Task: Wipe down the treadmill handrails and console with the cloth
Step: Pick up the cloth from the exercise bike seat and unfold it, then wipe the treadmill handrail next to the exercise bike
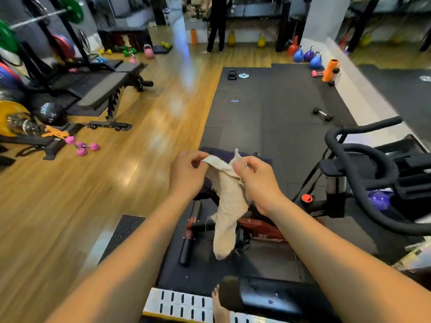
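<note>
A beige cloth (227,206) hangs in front of me, held up by both hands at its top edge. My left hand (186,176) pinches the cloth's left corner. My right hand (256,180) pinches the right corner, a tip of cloth poking above the fingers. The cloth dangles loose to about knee height. At the bottom edge a black padded machine part (263,297) shows, beside a white slotted step (184,304). To the right, black curved handlebars (363,183) of an exercise machine rise. No treadmill console can be made out.
A red and black bike frame (261,229) sits on the black mat (268,108) below the cloth. Pink dumbbells (81,146), a weight bench (105,94) and a barbell rack stand left. A person (215,24) stands at the far end near several kettlebells.
</note>
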